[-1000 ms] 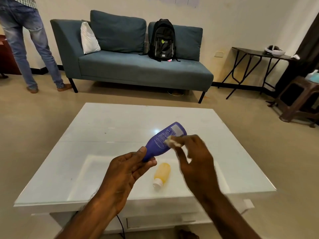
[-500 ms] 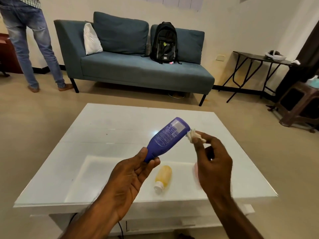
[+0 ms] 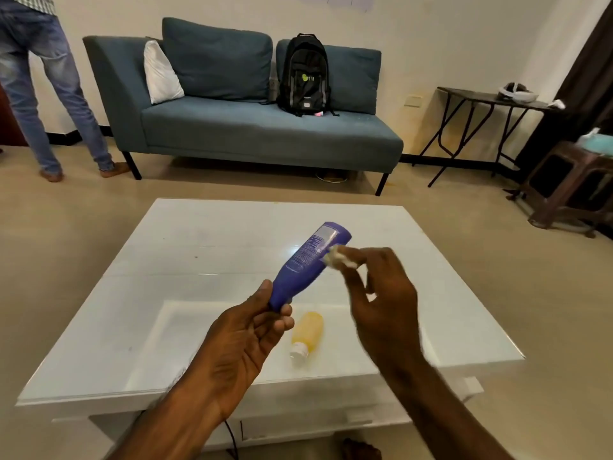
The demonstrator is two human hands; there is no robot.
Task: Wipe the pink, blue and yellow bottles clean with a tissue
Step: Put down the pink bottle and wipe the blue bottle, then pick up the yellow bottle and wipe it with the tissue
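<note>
My left hand (image 3: 243, 340) grips the blue bottle (image 3: 306, 265) by its cap end and holds it tilted up and to the right above the white table (image 3: 139, 293). My right hand (image 3: 381, 300) pinches a small crumpled white tissue (image 3: 338, 257) and presses it against the bottle's right side near the base. The yellow bottle (image 3: 308, 330) lies on its side on the table below the hands, white cap toward me. The pink bottle is hidden behind my right hand.
A teal sofa (image 3: 252, 127) with a white cushion and a black backpack (image 3: 305, 74) stands beyond the table. A person in jeans (image 3: 43, 88) stands at the far left. A dark folding table (image 3: 491, 101) and a brown stool (image 3: 574, 184) are on the right.
My right hand lifted the tissue off the bottle's side, out past its base, then came back against the side. The bottle rose a little in my left hand.
</note>
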